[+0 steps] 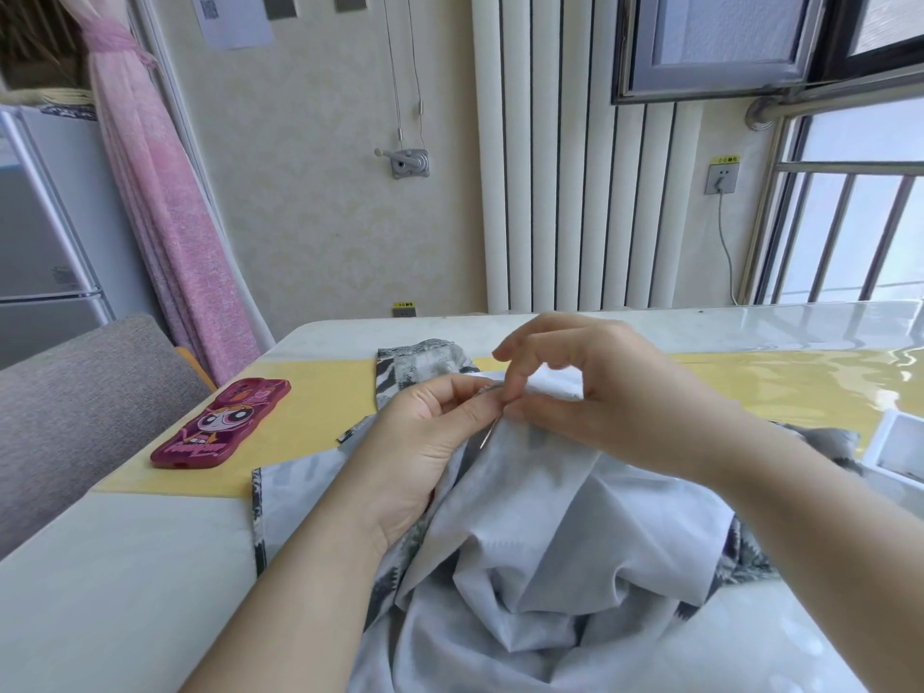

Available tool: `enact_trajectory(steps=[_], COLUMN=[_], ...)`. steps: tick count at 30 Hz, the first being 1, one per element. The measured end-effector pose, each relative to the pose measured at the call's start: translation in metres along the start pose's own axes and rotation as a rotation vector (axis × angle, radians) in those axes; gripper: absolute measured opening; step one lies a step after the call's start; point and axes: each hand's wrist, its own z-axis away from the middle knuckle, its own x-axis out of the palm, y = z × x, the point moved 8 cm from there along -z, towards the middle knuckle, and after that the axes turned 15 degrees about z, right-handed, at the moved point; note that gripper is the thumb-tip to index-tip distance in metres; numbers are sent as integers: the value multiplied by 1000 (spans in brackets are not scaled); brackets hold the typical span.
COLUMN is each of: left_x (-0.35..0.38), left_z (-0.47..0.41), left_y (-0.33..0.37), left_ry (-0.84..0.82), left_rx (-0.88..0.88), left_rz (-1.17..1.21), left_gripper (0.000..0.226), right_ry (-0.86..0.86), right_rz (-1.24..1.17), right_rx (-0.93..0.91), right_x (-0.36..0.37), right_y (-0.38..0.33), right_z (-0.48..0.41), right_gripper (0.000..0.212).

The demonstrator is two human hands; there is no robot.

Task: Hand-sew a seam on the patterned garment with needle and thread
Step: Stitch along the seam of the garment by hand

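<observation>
The patterned garment [525, 542] lies bunched on the table, its pale grey-white inside facing up and its black-and-white print showing at the edges. My left hand [420, 442] grips a raised fold of the cloth, thumb and fingers pinching the seam edge. My right hand [590, 392] meets it from the right, with forefinger and thumb pinching the thin silver needle [489, 433] at the fold. The needle's lower end points down and left below my fingers. No thread can be made out.
A dark pink phone case with a cartoon figure [222, 425] lies on the yellow table mat [310, 392] to the left. A white box [900, 445] sits at the right edge. A grey chair [75, 417] stands left of the table [125, 567].
</observation>
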Motion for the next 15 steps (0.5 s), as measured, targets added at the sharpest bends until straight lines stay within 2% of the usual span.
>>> enact_trajectory(steps=[5, 11, 15], left_x=[0, -1, -3], left_z=[0, 0, 0], left_y=[-2, -9, -12], left_ry=[5, 9, 33], left_rx=[-12, -105, -130], left_rz=[33, 158, 189], left_gripper=[22, 27, 25], right_ry=[148, 225, 295], right_rz=[126, 204, 256], right_rx=[-106, -246, -305], right_x=[-5, -3, -3], right_y=[-3, -12, -18], right_z=[1, 3, 3], right_gripper=[3, 23, 25])
